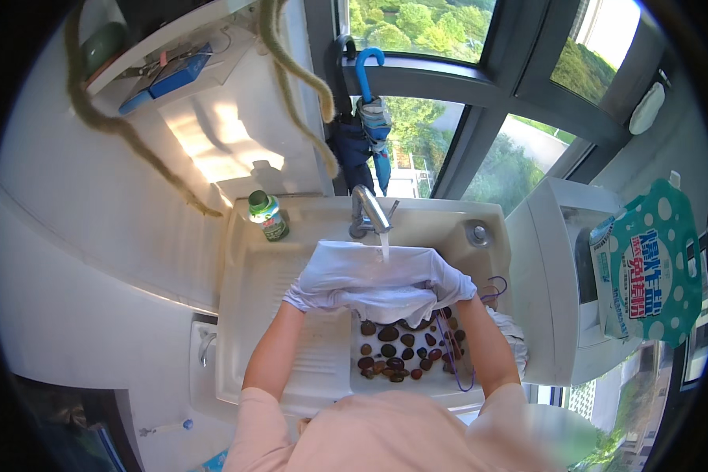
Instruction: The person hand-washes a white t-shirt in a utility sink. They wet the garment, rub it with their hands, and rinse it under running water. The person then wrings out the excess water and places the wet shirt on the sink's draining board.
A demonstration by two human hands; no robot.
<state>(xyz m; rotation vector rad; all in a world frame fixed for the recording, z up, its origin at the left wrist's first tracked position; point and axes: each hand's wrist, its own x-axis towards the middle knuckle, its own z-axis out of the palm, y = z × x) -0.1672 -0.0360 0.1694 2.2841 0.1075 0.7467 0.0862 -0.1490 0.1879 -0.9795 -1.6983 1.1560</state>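
A wet white garment [366,286] is stretched out between my two hands under the chrome faucet [367,212]. Water runs from the spout onto its upper middle. My left hand is covered by the cloth, which wraps the wrist above my left forearm [271,345]. Fabric likewise hides my right hand at the end of my right forearm [491,348]. Both hands hold the garment up from inside or behind it; the fingers cannot be seen. Below it is the sink basin, with several dark pebbles [388,334] on its floor.
A ribbed washboard [315,348] forms the sink's left side. A green-capped bottle [268,218] stands at its back left corner. Purple hangers [457,366] and crumpled pale cloth [510,333] lie at right. A teal detergent bag [649,265] rests on a white appliance [543,283]. Umbrellas [374,124] hang behind.
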